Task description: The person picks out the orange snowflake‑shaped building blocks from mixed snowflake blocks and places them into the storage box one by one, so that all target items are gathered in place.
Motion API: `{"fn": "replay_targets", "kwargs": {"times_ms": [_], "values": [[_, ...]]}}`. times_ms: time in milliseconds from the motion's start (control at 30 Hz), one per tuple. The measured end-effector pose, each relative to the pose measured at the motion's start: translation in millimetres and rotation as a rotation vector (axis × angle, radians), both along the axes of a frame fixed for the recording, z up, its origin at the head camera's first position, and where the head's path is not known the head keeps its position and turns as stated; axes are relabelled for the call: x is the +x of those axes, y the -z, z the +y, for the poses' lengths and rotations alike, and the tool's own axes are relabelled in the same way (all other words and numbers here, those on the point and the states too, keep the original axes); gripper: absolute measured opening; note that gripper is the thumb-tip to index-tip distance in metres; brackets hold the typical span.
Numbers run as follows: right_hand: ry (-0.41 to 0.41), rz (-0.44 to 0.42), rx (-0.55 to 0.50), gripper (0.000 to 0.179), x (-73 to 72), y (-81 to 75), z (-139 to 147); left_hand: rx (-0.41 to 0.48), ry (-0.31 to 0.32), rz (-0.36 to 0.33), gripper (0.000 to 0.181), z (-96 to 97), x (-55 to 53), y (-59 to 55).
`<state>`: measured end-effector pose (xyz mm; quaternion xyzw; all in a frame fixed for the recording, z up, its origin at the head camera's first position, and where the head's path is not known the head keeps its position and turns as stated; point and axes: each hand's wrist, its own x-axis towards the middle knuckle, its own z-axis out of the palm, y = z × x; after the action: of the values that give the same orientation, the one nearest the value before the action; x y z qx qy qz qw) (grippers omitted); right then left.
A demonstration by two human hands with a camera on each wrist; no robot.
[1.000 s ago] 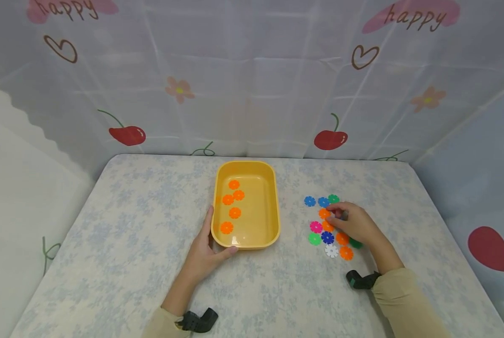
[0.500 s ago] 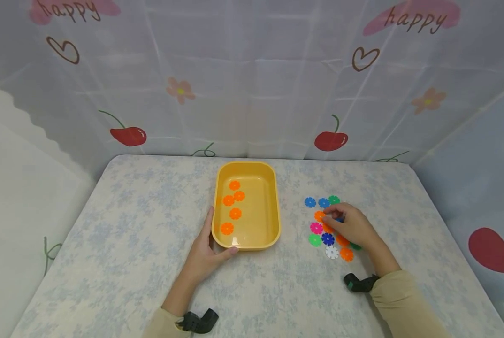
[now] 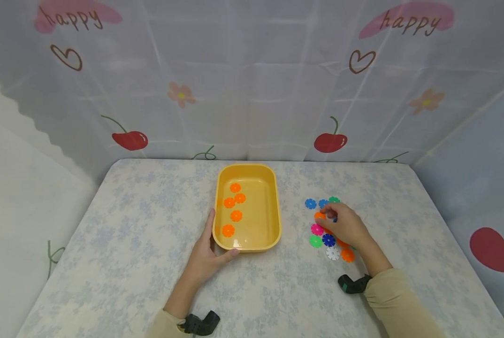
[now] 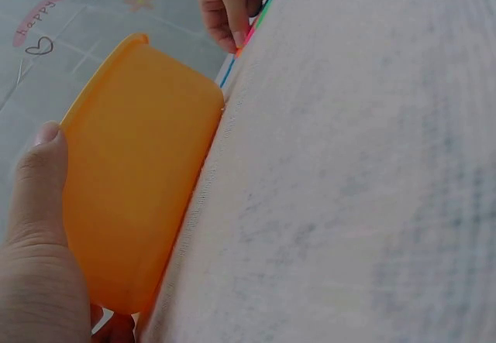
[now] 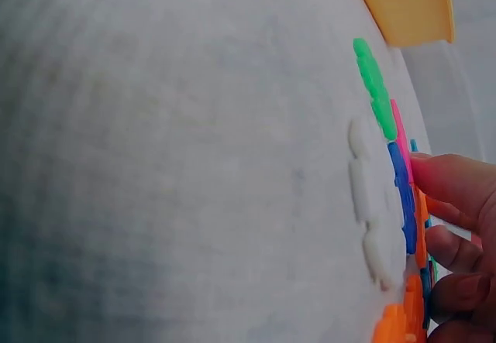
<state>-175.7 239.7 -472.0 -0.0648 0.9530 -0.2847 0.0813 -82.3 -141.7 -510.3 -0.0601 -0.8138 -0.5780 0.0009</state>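
Observation:
My left hand [image 3: 204, 257] grips the near left corner of a yellow plastic tray [image 3: 276, 206], thumb on its near rim. The tray's side wall [image 4: 147, 180] and the thumb fill the left wrist view's left side. Inside it several orange notched snowflake discs [image 3: 236, 216] lie along the left. My right hand [image 3: 347, 227] is over a group of coloured discs, thumb and forefinger pinching an orange disc [image 3: 319, 216] near the table. The thumb is close to a pink disc [image 3: 316, 229]. The hand covers part of the group; its other fingers are curled.
Around the right hand lie light blue discs [image 3: 310, 203], a green disc [image 3: 316, 241], a dark blue disc [image 3: 329, 240], a white disc [image 3: 332, 253] and an orange disc [image 3: 347, 255]. A printed curtain [image 3: 252, 94] hangs behind the table's far edge.
My right hand has shifted a little left and toward me, and the orange disc at its fingertips has slid slightly left. My left hand and the tray have stayed put.

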Motion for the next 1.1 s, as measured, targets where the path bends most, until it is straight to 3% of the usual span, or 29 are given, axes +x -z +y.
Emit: {"fn": "replay_targets", "kwargs": {"times_ms": [500, 667, 867, 1100], "values": [[-0.016, 0.018, -0.088, 0.032, -1.0, 6.2, 5, 0.019, 0.002, -0.001, 0.118, 0.3, -0.4, 0.0], [-0.011, -0.031, -0.154, 0.036, -0.8, 4.7, 10, 0.002, 0.008, 0.007, 0.117, 0.3, -0.1, -0.8], [0.026, -0.079, -0.113, 0.050, -2.8, 6.7, 12, -0.001, 0.001, 0.012, 0.117, 1.4, -0.4, -1.6], [0.017, -0.081, -0.183, 0.043, -3.6, 8.0, 15, -0.003, -0.001, 0.015, 0.118, 1.5, 0.0, -0.9]]}}
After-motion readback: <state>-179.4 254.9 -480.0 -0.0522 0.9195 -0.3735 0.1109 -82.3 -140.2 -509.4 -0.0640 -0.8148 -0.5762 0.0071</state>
